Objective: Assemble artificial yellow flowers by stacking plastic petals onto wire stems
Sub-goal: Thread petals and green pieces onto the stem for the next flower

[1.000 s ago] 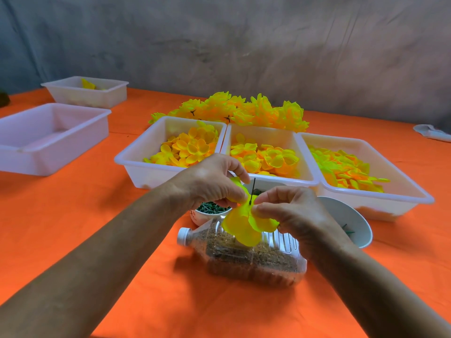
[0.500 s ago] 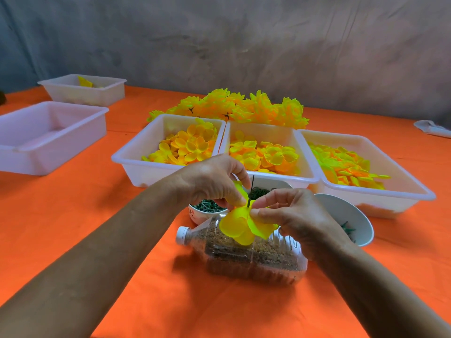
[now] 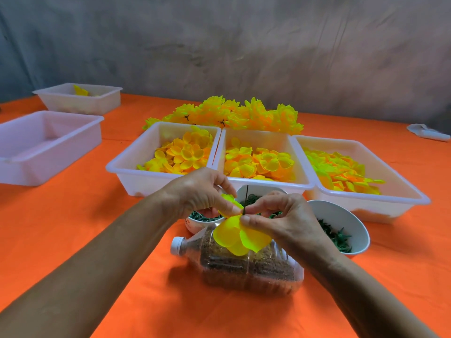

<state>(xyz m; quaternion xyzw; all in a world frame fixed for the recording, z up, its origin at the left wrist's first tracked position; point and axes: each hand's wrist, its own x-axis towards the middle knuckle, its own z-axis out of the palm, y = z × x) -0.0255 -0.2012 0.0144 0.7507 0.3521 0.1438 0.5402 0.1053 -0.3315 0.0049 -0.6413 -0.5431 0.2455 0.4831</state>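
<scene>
Head view, items as I see them from my station:

Left hand (image 3: 202, 191): fingers curled, pinching a small yellow petal (image 3: 230, 200) at the wire stem (image 3: 246, 195).

Right hand (image 3: 284, 217): thumb and forefinger pinching the stem just above a larger yellow petal piece (image 3: 238, 237), which hangs over a plastic bottle (image 3: 246, 267) lying on its side.

Orange surface (image 3: 97, 228): three white trays of petals, left (image 3: 136, 164), middle (image 3: 302, 179), right (image 3: 412, 191); finished flowers (image 3: 234, 113) heaped behind them.

Two bowls of green parts, left (image 3: 202, 222) and right (image 3: 341, 230), near the hands.
</scene>
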